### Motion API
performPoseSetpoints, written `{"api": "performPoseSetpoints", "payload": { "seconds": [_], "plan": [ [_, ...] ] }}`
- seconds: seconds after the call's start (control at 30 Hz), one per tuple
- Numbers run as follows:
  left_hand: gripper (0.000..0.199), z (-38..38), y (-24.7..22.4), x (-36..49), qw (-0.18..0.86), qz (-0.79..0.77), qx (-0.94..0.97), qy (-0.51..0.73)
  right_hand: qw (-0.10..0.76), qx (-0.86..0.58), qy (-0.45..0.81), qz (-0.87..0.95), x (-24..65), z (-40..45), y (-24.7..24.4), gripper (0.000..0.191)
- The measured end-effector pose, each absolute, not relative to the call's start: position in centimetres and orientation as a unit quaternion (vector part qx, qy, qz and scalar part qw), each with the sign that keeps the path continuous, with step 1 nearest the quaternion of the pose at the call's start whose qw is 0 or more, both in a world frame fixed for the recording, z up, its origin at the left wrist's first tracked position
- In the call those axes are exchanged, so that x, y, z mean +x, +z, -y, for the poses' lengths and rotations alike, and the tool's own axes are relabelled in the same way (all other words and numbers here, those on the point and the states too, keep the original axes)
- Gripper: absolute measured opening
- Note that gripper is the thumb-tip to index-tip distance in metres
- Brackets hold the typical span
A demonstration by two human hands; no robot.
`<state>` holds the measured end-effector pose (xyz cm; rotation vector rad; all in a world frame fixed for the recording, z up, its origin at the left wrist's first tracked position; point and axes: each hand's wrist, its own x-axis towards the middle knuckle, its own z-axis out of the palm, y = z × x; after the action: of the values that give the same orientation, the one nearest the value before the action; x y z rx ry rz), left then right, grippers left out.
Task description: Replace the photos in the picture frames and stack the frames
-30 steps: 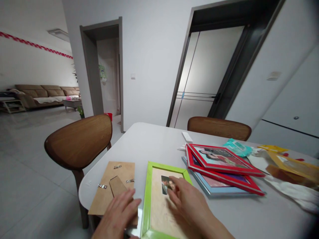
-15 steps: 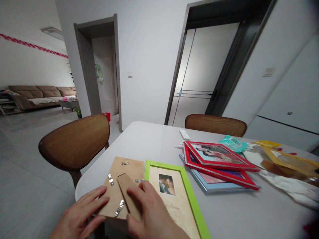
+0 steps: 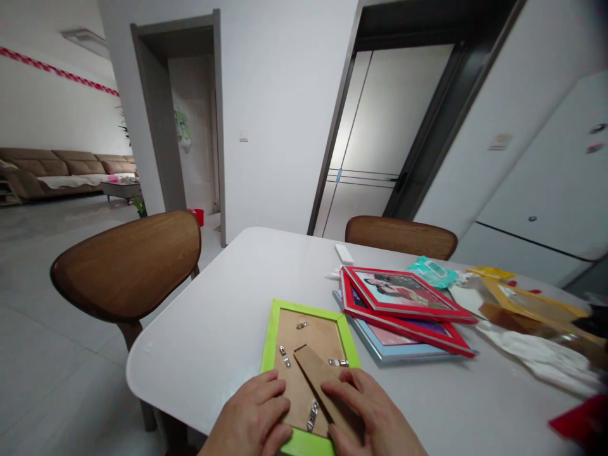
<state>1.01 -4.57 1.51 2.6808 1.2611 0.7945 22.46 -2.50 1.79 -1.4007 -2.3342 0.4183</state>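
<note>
A green picture frame [image 3: 269, 342] lies on the table below me, with a brown backing board [image 3: 304, 373] set inside its border. Small metal clips are fixed near the board's edges, and a slanted stand leg [image 3: 316, 373] runs down its middle. My left hand [image 3: 259, 411] rests over the frame's left side, its fingers stretched onto the board and holding nothing. Fingers and thumb of my right hand [image 3: 370, 411] are closed about the lower part of the stand leg. The photo side of the frame is hidden.
Red photo frames [image 3: 408, 294] are stacked on a light blue frame [image 3: 380, 348] to the right. Beyond are a teal wipes pack [image 3: 432, 272], a white remote-like object [image 3: 344, 254], brown packaging [image 3: 532, 307] and white wrapping [image 3: 541, 358]. Wooden chairs [image 3: 128, 263] stand at the table [image 3: 228, 329].
Both hands have moved right with the backing board, from beside the green frame to inside it. The board now covers the small photo and cream mat. The view has shifted slightly.
</note>
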Motion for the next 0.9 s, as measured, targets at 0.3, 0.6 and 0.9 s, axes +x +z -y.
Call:
{"api": "performPoseSetpoints", "payload": {
  "seconds": [0.3,0.6,0.9],
  "plan": [
    [0.03,5.2,1.8,1.0,0.115,-0.419,0.888,0.149,0.227,-0.416,-0.014,0.88,22.6,3.2,0.7,0.028],
    [0.02,5.6,1.9,1.2,0.162,-0.457,0.86,0.156,0.19,-0.301,-0.008,0.935,22.8,3.4,0.6,0.042],
    [0.018,5.4,1.7,1.3,0.137,-0.453,0.859,0.193,0.202,-0.474,-0.009,0.857,23.6,1.6,1.3,0.037]
  ]
}}
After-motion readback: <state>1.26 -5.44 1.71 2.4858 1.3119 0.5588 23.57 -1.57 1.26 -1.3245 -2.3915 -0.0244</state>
